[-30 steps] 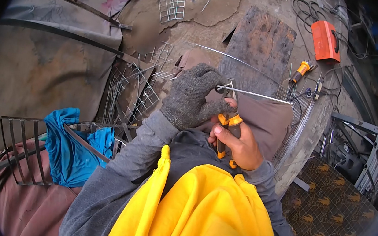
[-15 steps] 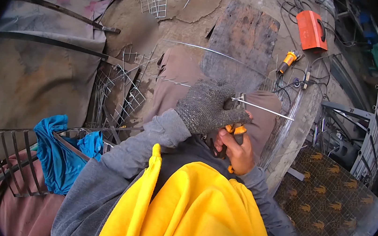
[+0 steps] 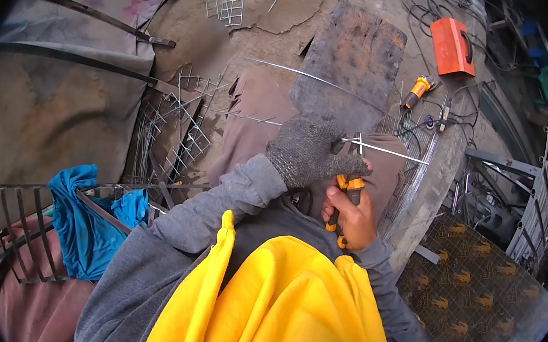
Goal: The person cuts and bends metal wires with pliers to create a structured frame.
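Note:
My left hand [image 3: 311, 149], in a dark grey knitted glove, is closed around a thin metal wire [image 3: 396, 152]. The wire sticks out on both sides of the glove, and its left part carries short cross stubs. My bare right hand [image 3: 353, 218] grips a pair of pliers [image 3: 354, 189] by its orange and black handles. The pliers' jaws point away from me and overlap the wire just right of the gloved thumb. Both hands are over my lap, between brown-clad knees.
A scorched wooden board [image 3: 352, 61] lies ahead. Cut wire mesh [image 3: 182, 136] is piled at left, near a metal rack with a blue cloth [image 3: 85, 233]. An orange machine [image 3: 452, 48], a yellow angle grinder [image 3: 418, 92] and cables lie at upper right. A patterned panel [image 3: 477, 298] is at right.
Both hands, with the wire and pliers, have shifted slightly right. The pliers' jaws and lower handle ends show more plainly now.

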`<state>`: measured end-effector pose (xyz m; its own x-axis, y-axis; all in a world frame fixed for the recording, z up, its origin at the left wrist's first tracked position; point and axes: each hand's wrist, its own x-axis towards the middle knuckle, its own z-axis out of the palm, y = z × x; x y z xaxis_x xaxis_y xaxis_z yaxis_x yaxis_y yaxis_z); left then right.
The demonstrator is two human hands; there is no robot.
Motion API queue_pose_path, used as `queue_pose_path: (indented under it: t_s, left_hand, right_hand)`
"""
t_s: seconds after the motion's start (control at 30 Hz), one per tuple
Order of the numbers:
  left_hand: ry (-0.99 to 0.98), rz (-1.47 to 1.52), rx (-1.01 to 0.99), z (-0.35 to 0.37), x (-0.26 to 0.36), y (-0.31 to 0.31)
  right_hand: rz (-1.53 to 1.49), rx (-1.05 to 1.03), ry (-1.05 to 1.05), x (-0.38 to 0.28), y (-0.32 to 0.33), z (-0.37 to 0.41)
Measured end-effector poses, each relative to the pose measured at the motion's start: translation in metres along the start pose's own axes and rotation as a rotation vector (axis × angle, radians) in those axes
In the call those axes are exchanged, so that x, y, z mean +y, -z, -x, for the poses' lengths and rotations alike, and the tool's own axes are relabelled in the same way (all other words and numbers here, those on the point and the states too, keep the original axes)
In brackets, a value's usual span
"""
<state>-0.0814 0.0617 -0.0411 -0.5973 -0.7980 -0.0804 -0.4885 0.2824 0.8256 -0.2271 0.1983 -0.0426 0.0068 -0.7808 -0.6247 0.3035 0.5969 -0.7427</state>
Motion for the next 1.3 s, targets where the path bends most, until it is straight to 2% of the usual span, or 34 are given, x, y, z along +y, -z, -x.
queue_pose_path:
  t_s: [0.03, 0.07, 0.13, 0.17, 0.23, 0.37, 0.47, 0.57, 0.6, 0.67, 0.7, 0.77, 0.8, 0.87, 0.93, 1.0, 1.17, 1.3]
  left_hand:
    - [0.019, 0.012, 0.008, 0.001, 0.001, 0.002]
    - [0.039, 0.027, 0.012, 0.002, 0.002, 0.003]
    - [-0.001, -0.005, 0.030, 0.003, -0.001, 0.004]
    - [-0.047, -0.038, 0.050, 0.003, -0.003, 0.005]
    - [-0.063, -0.073, 0.064, 0.002, -0.005, 0.005]
    - [-0.082, -0.110, 0.052, 0.004, -0.010, 0.004]
    - [-0.012, -0.011, -0.004, 0.004, -0.018, 0.003]
    - [-0.025, 0.036, -0.014, 0.002, -0.032, -0.006]
    - [-0.024, 0.035, -0.016, 0.002, -0.029, -0.004]
    - [-0.028, 0.039, -0.033, 0.001, -0.024, 0.003]
    - [-0.031, 0.035, -0.032, 0.000, -0.025, 0.002]
    - [-0.069, -0.127, 0.001, 0.003, -0.031, -0.004]
    - [-0.071, -0.131, 0.004, 0.001, -0.028, 0.000]
    - [0.012, -0.079, -0.056, -0.001, -0.020, 0.005]
    - [-0.005, -0.050, -0.060, -0.001, -0.016, 0.016]
    - [-0.022, -0.031, -0.065, -0.001, -0.019, 0.021]
    - [-0.170, 0.047, 0.079, 0.000, -0.046, 0.008]
    - [-0.049, 0.162, 0.008, 0.003, -0.041, 0.014]
  right_hand:
    - [-0.128, -0.065, -0.048, -0.002, -0.002, 0.001]
    - [-0.131, -0.066, -0.051, -0.004, -0.004, 0.002]
    - [-0.413, -0.210, -0.161, -0.009, -0.006, 0.000]
    - [-0.411, -0.210, -0.160, -0.008, -0.005, -0.001]
    - [-0.592, -0.391, -0.237, -0.004, -0.003, -0.006]
    - [-0.672, -0.515, -0.270, 0.004, 0.002, -0.013]
    - [-0.596, -0.419, -0.275, 0.004, -0.001, -0.015]
    - [-0.084, -0.126, -0.068, 0.004, -0.004, -0.018]
    - [-0.086, -0.127, -0.070, 0.005, -0.006, -0.016]
    - [0.314, 0.121, 0.141, 0.004, -0.010, -0.016]
    - [0.312, 0.120, 0.145, 0.002, -0.005, -0.019]
    - [-0.056, -0.101, -0.052, 0.000, 0.008, -0.022]
    - [-0.055, -0.103, -0.048, -0.003, 0.003, -0.021]
    - [-0.363, -0.132, -0.145, -0.008, -0.010, -0.012]
    - [-0.312, -0.070, -0.085, -0.003, -0.008, -0.018]
    - [-0.355, 0.110, -0.024, -0.003, -0.006, -0.023]
    - [-0.450, 0.190, -0.091, -0.007, 0.023, -0.021]
    - [-0.471, 0.179, -0.104, -0.004, 0.031, -0.017]
